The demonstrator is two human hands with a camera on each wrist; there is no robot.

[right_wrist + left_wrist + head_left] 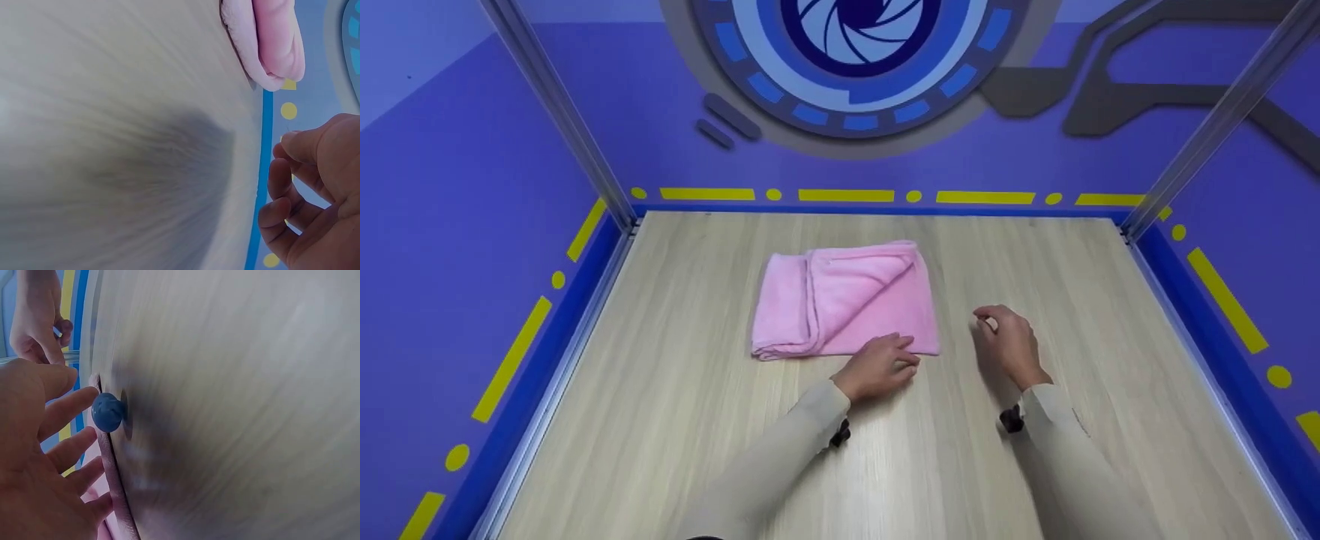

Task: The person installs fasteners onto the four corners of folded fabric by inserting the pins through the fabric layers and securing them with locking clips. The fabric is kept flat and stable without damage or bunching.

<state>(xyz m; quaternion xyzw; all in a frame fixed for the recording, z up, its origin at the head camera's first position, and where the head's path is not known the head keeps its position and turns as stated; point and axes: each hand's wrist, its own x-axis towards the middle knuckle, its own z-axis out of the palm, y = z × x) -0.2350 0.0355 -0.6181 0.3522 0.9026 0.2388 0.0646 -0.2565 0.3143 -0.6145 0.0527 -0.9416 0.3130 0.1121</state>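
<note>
A pink plush cloth (787, 300) lies folded on the wooden table, its top layer turned back along a diagonal. My left hand (877, 367) is over its near edge, palm down with fingers loosely spread. In the left wrist view, a small round dark-blue lump (108, 412) appears by the fingertips of that hand, close to the cloth's edge; from the head view the hand hides it. To the right of the cloth, my right hand (1011, 341) hovers over the table, its fingers loosely bent with nothing between them.
The pale wooden tabletop (660, 420) is bounded by blue-purple panels with yellow dashes at the back (607, 112) and both sides. Metal posts (562, 112) stand at the two far corners. A small black device (1011, 418) sits at the right wrist.
</note>
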